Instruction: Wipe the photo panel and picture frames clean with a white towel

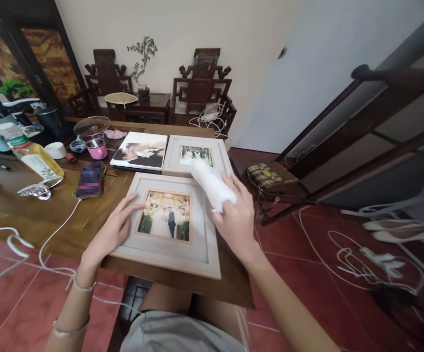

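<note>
A light wooden picture frame (214, 259) lies flat at the table's near edge, with a wedding photo (166, 215) inside a wide pale mount. My left hand (118, 222) rests on the frame's left side, its fingers stretched towards the photo. In my right hand (235, 215), closed fingers grip a soft white folded cloth (212, 186); it might be paper, I cannot tell. The cloth is over the frame's upper right corner. Just behind lies a second picture frame (173, 146), its photo partly covered by the cloth. A white photo panel (140, 149) sits beside it.
To the left are a phone (90, 180) on a white cable, a hair claw (41, 189), a bottle of yellow liquid (37, 156) and a pink cup (97, 149). A plaid bag (265, 176) rests right of the table. Cables (376, 261) trail across the red floor.
</note>
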`<state>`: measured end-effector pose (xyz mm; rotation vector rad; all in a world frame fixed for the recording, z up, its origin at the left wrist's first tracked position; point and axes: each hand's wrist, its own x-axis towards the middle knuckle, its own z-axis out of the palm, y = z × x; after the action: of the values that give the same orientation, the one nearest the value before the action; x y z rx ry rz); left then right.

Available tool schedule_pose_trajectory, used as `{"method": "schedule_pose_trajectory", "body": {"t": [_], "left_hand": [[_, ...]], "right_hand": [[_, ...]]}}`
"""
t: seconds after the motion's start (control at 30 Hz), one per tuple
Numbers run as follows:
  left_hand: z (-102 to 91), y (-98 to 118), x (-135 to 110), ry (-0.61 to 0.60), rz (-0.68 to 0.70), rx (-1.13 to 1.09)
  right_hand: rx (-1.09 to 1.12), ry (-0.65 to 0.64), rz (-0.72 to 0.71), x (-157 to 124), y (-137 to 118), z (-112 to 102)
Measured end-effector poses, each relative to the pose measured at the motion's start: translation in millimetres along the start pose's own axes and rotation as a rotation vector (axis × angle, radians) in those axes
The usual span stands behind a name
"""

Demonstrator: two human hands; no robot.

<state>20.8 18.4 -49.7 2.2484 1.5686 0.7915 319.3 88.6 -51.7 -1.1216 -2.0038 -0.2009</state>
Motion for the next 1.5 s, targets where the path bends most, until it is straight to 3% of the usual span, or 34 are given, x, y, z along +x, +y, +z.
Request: {"method": "schedule_pose_trajectory", "body": {"t": [0.17,0.27,0.37,0.53,0.67,0.8,0.97,1.07,1.17,1.4,1.5], "left_hand": [[3.7,-1.6,0.2,-0.002,-0.053,0.031],[7.4,-3.3,-1.2,0.018,-0.054,0.057],[9.6,-5.5,-2.1,0.019,-0.056,0.067],[10.3,-10.2,-1.2,0.011,-0.047,0.071],[9.9,-12.4,-0.5,0.004,-0.023,0.064],[9.7,-13.5,-1.0,0.004,-0.011,0.058],[9.9,-14.2,-2.0,-0.007,-0.01,0.054],[10.2,-13.1,-2.0,0.009,-0.01,0.038],[10.6,-11.1,-1.8,0.025,-0.024,0.016],[11.5,-10.6,-2.3,0.033,-0.035,-0.01],[10.5,-10.7,-2.2,0.031,-0.035,-0.028]], "right_hand": [[-0.05,-0.334,-0.095,18.8,-7.5,30.5],[-0.091,-0.428,-0.128,16.8,-14.1,34.8],[-0.113,-0.476,-0.154,5.5,-27.5,21.5],[-0.003,-0.563,-0.204,-25.1,-60.0,-22.3],[0.148,-0.449,-0.148,-25.8,-56.2,-41.7],[0.094,-0.303,-0.098,-0.8,-25.2,-23.4],[-0.045,-0.429,-0.132,21.8,-7.6,21.2],[-0.11,-0.493,-0.165,20.9,-15.6,30.6],[-0.13,-0.547,-0.175,8.9,-31.4,19.2],[-0.05,-0.674,-0.223,-44.3,-80.0,-44.3],[0.032,-0.706,-0.209,-47.4,-85.5,-53.5]]}}
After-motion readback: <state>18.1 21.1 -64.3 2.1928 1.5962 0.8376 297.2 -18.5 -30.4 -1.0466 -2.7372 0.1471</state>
